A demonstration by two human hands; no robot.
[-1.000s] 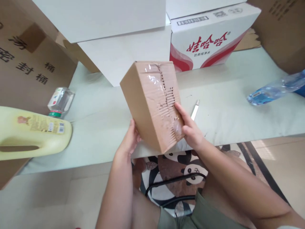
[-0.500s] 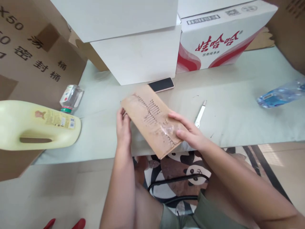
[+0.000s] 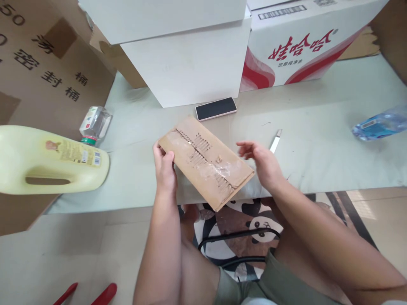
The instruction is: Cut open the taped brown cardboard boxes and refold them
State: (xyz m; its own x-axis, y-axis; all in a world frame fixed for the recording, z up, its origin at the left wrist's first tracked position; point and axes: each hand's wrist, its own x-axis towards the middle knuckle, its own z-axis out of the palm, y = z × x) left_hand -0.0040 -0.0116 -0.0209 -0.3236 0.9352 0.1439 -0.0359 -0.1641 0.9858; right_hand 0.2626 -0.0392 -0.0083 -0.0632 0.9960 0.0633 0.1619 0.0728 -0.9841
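Note:
A flat cardboard box [image 3: 206, 163] with slashed marks and clear tape along its seam is held tilted above the table's front edge. My left hand [image 3: 165, 167] grips its left corner, thumb on top and fingers underneath. Off the box's right side, my right hand [image 3: 260, 163] is apart from it, fingers spread and holding nothing. A white utility knife [image 3: 275, 142] lies on the cloth just beyond my right hand. Behind the box, a phone [image 3: 216, 109] rests with its dark screen up.
White boxes [image 3: 187, 67] and a red-and-white carton [image 3: 295, 51] stand at the back. On the left are a yellow jug [image 3: 79, 163], a small clear bottle [image 3: 95, 123] and a big brown carton [image 3: 63, 55]. A blue-labelled bottle [image 3: 378, 125] lies at right.
My right hand has let go of the box and moved off to its right. My left hand still holds the box, with its thumb now visible on top. The view has shifted slightly.

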